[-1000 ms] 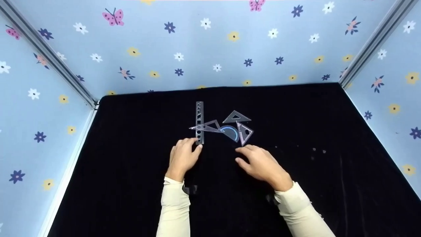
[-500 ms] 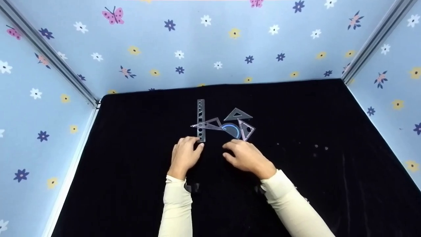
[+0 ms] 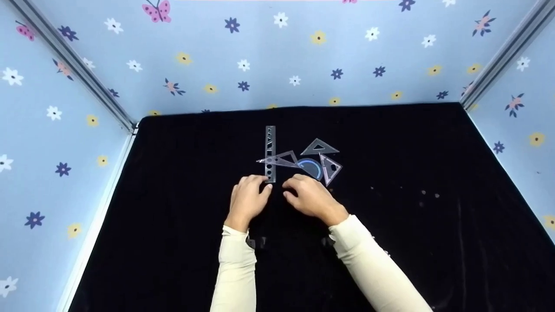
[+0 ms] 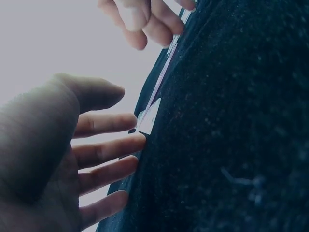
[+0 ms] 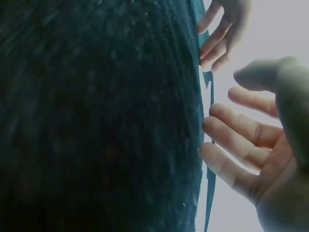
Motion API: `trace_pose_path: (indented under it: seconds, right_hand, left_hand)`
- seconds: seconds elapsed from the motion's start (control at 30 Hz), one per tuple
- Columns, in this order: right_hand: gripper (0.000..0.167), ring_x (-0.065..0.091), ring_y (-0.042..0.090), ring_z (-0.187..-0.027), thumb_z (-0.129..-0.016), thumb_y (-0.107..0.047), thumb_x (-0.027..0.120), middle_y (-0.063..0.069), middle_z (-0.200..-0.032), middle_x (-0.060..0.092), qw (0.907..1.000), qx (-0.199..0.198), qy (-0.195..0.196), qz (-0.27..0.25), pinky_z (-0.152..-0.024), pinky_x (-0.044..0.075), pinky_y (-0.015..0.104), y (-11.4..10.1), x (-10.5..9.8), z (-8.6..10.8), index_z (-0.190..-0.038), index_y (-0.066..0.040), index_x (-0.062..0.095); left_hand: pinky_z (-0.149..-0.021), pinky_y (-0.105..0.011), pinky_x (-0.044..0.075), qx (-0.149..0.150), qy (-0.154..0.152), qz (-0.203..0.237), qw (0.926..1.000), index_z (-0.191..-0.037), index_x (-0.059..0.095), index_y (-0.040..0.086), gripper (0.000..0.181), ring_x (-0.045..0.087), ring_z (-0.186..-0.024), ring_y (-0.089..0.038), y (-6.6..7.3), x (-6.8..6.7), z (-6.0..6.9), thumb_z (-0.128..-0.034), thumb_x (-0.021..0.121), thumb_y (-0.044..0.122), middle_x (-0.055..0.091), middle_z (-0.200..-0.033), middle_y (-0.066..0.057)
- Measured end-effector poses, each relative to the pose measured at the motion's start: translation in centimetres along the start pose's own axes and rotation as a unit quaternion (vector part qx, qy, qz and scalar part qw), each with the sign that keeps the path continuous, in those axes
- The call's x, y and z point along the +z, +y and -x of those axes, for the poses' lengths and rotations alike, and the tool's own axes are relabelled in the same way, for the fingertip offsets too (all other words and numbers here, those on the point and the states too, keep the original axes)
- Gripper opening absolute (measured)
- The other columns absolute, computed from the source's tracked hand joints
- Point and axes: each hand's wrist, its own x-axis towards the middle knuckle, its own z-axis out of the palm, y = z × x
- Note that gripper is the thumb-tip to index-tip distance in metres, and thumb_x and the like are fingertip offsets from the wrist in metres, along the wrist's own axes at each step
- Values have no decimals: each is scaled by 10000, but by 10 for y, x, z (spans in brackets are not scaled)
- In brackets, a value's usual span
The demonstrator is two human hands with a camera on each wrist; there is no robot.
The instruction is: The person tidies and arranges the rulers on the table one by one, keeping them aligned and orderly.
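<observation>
My left hand (image 3: 249,200) is at the near end of a clear stencil ruler (image 3: 270,135), its index fingertip at the ruler's lower left edge. In the left wrist view the fingers (image 4: 104,169) are relaxed and nothing is gripped. My right hand (image 3: 313,198) hovers or rests just below a blue-marked protractor (image 3: 310,167); its fingers (image 5: 236,128) are loosely bent around nothing. A purplish set square (image 3: 284,161) lies across the ruler, its right tip at the protractor. A clear set square (image 3: 319,147) lies behind the protractor, and a pink-edged one (image 3: 331,170) to its right.
Black cloth (image 3: 195,173) covers the table. A few small pale specks (image 3: 423,192) lie on it at the right. Flower-patterned blue walls (image 3: 277,56) with grey corner posts enclose the back and sides.
My right hand has moved left, from below the pink-edged set square to below the protractor, nearer my left hand. The left hand and the drawing tools keep their places; the head view has shifted slightly.
</observation>
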Motion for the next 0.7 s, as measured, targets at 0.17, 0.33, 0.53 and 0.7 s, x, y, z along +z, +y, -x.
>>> trace_pose_path:
  seconds: [0.17,0.33,0.53,0.7]
  right_hand:
    - [193,647,149,-892,-918,-235,682,-25,-988,671,9995,224,-24,-218,-821,535,359,0,4,-5,-1064,-125,745]
    - [169,630,133,-876,-918,-223,686,-42,-983,667,9983,432,-10,-379,-812,527,349,2,6,-12,-1049,-138,749]
    - [139,616,139,-826,-907,-235,702,-44,-923,649,9973,646,3,-360,-766,521,361,4,10,-18,-1010,-154,749]
    - [157,624,153,-841,-889,-263,731,-28,-908,646,9955,832,-72,-441,-776,517,357,1,15,-21,-990,-144,747]
  left_hand:
    - [-929,-497,451,-28,-45,-40,10000,-1208,721,114,324,580,-1166,-278,0,-2,-1,-958,634,299,683,-1229,-41]
    - [-948,-495,442,-108,-198,30,9997,-1228,712,119,339,574,-1178,-273,-2,-7,-5,-963,626,313,680,-1234,-40]
    - [-923,-503,473,-242,-230,154,9993,-1224,716,141,331,623,-1115,-288,-6,-15,-14,-967,610,321,693,-1182,-51]
    - [-897,-520,492,-350,-169,233,9990,-1222,720,169,328,637,-1101,-285,-10,-24,-27,-968,592,334,692,-1175,-37]
